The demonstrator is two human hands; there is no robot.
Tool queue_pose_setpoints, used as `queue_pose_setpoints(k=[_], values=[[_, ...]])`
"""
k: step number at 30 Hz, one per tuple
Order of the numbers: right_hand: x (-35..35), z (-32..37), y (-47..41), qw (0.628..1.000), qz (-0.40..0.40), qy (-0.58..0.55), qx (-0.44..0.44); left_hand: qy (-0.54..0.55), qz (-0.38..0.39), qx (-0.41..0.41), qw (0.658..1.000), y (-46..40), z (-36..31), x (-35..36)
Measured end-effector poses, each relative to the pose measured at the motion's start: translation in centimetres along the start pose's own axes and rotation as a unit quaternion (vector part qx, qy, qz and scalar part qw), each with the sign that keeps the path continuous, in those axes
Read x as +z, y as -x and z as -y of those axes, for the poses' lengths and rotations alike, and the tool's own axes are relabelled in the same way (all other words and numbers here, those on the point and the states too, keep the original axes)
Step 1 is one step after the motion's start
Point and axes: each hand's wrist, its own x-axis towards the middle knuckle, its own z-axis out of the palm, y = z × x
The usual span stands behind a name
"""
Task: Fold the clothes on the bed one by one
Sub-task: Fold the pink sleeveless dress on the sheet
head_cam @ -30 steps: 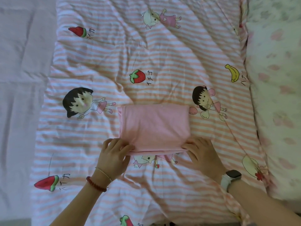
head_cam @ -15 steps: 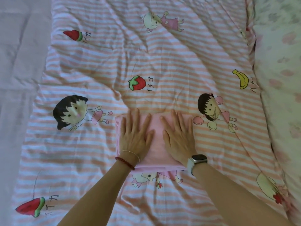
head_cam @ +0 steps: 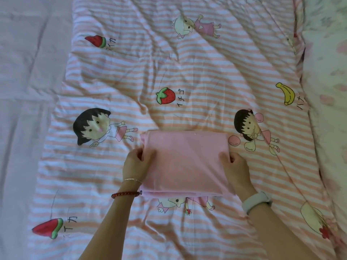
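A pink folded garment (head_cam: 185, 162) lies flat as a tidy rectangle on the striped cartoon-print duvet (head_cam: 206, 72), near the middle of the bed and just this side of the printed strawberry (head_cam: 166, 95). The left hand (head_cam: 137, 164) takes its left edge, thumb on top of the cloth and the other fingers tucked out of sight beneath, so it pinches the stacked layers. The right hand (head_cam: 236, 169) does the same on the right edge, thumb over the top and fingers under. Both grips sit about midway along the short sides, a little toward the far half. The cloth looks thin, soft and light, probably a jersey knit; several layers show at the near edge, slightly stepped. It should weigh very little but has no stiffness of its own, so it will likely sag in the middle and the layers may slide apart if lifted by the edges alone. Holding through all the layers at both sides, as here, with fingers well underneath, seems the safest place to take it. No other clothes are visible on the bed; a floral pillow (head_cam: 326, 91) lies along the right.
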Motion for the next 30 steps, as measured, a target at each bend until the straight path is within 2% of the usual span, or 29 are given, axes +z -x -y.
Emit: queue_pose_setpoints(k=[4,8,13,19,25,30], values=[[0.2,1.3,-0.4,0.995,0.043,-0.041,0.077,0.028,0.053,-0.045,0.997,-0.5,-1.0,0.1],[-0.2,2.1,-0.4,0.991,0.06,-0.092,0.077,0.076,0.061,-0.035,0.995,-0.4,-1.1,-0.2],[-1.2,1.7,1.2,0.992,0.055,-0.113,0.019,0.086,-0.001,0.032,0.996,2.6,-0.9,0.3],[-3.6,1.6,5.1,0.989,0.065,-0.1,-0.09,0.181,-0.122,0.057,0.974,9.3,-0.1,-1.1],[-4.4,0.6,13.1,0.964,0.184,-0.039,-0.186,0.221,-0.202,-0.029,0.954,19.6,5.9,-3.5],[-1.6,-1.2,20.0,0.934,0.299,0.003,-0.198,0.245,-0.259,-0.131,0.925,28.4,13.0,-5.6]])
